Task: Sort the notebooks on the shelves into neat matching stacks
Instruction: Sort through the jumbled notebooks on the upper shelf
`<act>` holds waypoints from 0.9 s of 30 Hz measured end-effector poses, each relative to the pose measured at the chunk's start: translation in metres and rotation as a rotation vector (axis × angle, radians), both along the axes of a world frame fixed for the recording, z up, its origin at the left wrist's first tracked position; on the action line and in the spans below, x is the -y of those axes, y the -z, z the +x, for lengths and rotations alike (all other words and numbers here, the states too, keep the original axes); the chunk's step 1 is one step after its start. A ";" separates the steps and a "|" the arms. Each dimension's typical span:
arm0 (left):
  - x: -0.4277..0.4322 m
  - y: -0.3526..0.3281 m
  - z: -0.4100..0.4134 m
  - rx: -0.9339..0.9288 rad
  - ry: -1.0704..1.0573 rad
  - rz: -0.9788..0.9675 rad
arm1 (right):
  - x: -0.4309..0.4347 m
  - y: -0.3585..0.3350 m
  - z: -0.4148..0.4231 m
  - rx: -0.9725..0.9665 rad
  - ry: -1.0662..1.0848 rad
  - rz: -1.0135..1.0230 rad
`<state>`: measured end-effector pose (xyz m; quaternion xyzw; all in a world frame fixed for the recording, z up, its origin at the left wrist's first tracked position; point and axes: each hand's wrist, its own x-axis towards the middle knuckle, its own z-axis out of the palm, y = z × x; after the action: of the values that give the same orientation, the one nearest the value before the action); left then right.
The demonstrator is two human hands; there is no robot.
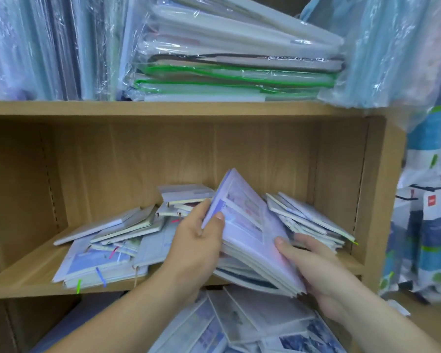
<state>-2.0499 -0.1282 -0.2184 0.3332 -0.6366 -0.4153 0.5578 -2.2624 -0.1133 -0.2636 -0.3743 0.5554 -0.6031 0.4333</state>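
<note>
The bundle of lavender notebooks [252,230] tilts at the shelf's [23,284] front edge, right of centre. The left hand [199,240] pinches its upper-left edge; the right hand [316,271] curls under the lower corner. The covers look stiff, probably slick; clamping both sides should stop the books fanning apart.

**Count at the shelves**

Two hands: left hand [199,240], right hand [316,271]. One bundle of lilac notebooks [252,230], several thick, exact number unclear. One wrapped stack [234,47] on the upper shelf [163,108], with two green-edged folders [239,72] and one black-edged folder [252,58]. Loose notebooks [107,245] on the middle shelf [23,284]: over a dozen, too jumbled to count.
</note>
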 end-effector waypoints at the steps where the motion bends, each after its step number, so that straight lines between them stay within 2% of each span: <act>1: -0.005 0.002 0.013 -0.020 -0.009 0.014 | 0.000 -0.001 0.008 0.036 -0.007 -0.039; 2: -0.010 0.006 0.027 -0.031 -0.013 0.042 | 0.000 -0.004 0.018 0.069 -0.035 -0.074; 4: -0.019 0.011 0.057 -0.008 0.052 0.125 | -0.002 -0.012 0.041 -0.002 -0.046 -0.142; 6: -0.022 0.017 0.083 0.066 0.111 0.208 | -0.003 -0.024 0.065 -0.188 -0.002 -0.243; 8: -0.020 0.022 0.106 0.100 0.072 0.241 | -0.007 -0.035 0.089 -0.355 0.004 -0.341; 11: -0.024 0.026 0.129 0.126 -0.007 0.163 | -0.011 -0.045 0.113 -0.520 0.012 -0.454; 15: -0.028 0.025 0.151 0.163 -0.100 0.031 | -0.011 -0.052 0.134 -0.605 0.026 -0.486; 20: -0.033 0.026 0.192 0.222 -0.092 0.063 | 0.005 -0.054 0.181 -0.772 -0.031 -0.444; 24: -0.032 0.020 0.251 0.180 -0.291 0.058 | 0.021 -0.048 0.239 -0.739 -0.158 -0.376; 27: -0.019 0.020 0.303 0.275 -0.432 0.063 | 0.048 -0.050 0.289 -0.657 -0.285 -0.345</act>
<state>-1.7467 -0.1090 -0.2380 0.5320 -0.6072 -0.2569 0.5313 -1.9735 -0.1609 -0.2132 -0.6880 0.4974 -0.4694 0.2427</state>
